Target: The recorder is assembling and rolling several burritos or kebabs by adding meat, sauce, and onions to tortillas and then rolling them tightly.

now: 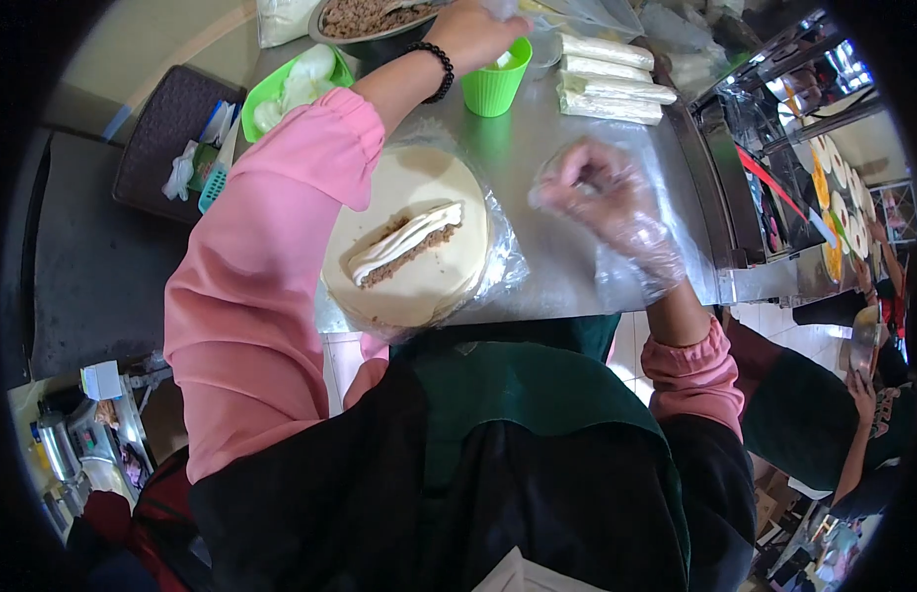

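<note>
My left hand [477, 33], bare with a black bead bracelet [438, 66], reaches over a ribbed green cup [495, 87]. Something white shows inside the cup; whether my fingers grip anything there is hidden. My right hand [603, 196] wears a clear plastic glove and hovers palm up over the steel table [555, 274], fingers loosely curled, with nothing visible in them. Between my arms lies a stack of round, pale dough wrappers [421, 296] on plastic film [510, 248]. Across the top wrapper runs a strip of brown minced filling [407, 259], topped by a line of white cream [403, 240].
Behind the wrappers stand a green bowl of peeled eggs [351, 74] and a metal bowl of brown mince [340, 38]. Several wrapped white rolls [614, 81] lie at back right. A co-worker [821, 422] stands at right, near a red-handled tool [773, 181].
</note>
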`<action>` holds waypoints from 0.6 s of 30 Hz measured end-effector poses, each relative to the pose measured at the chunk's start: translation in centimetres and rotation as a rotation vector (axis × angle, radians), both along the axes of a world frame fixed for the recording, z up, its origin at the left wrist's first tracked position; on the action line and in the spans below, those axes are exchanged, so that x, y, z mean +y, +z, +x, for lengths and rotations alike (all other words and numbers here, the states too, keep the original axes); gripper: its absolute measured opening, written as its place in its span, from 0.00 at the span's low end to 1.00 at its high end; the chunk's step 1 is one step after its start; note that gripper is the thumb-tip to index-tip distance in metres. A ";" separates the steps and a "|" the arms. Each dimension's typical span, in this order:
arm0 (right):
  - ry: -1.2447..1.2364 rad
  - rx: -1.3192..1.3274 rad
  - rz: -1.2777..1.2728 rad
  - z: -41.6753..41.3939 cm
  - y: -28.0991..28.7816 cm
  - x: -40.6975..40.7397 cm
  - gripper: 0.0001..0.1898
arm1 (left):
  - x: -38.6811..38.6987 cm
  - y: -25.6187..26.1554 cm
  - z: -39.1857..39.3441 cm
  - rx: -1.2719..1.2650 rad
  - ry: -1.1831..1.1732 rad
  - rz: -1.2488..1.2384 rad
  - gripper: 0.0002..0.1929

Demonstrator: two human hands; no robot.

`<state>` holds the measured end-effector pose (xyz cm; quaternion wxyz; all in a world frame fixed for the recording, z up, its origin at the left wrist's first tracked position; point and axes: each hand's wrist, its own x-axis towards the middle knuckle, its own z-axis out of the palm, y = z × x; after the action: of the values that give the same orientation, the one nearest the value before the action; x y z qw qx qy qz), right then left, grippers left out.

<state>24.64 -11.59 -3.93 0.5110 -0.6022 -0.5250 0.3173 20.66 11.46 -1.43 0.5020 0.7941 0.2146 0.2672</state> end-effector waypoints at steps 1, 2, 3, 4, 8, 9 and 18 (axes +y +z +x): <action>0.012 0.004 -0.009 -0.8 0.1 0.2 0.01 | -0.2 -0.2 -0.9 -0.054 -0.032 0.256 0.16; 0.146 -0.089 -0.037 -1.9 0.8 0.7 0.02 | -0.3 0.2 -2.1 -0.045 -0.009 0.249 0.16; 0.274 -0.185 -0.065 -2.5 1.1 0.9 0.03 | -0.4 1.0 -3.1 0.073 0.022 0.304 0.15; 0.295 -0.180 -0.071 -2.9 0.7 1.3 0.03 | -0.3 1.4 -4.1 0.193 0.055 0.357 0.15; 0.449 -0.799 0.192 -2.3 -3.8 1.2 0.08 | -3.0 0.9 -12.2 -0.056 0.180 0.908 0.12; 0.470 -1.026 0.245 -2.0 -4.2 1.2 0.09 | -4.3 0.8 -15.1 -0.065 0.202 0.981 0.10; 0.417 -1.575 0.547 -0.6 -6.9 2.6 0.19 | -14.2 -6.5 -26.1 0.183 -0.060 0.671 0.14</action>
<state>24.08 -8.96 -10.83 0.0562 -0.3936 -0.8847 -0.2434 -5.49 -2.75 -7.97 0.1995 0.9414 0.1356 0.2359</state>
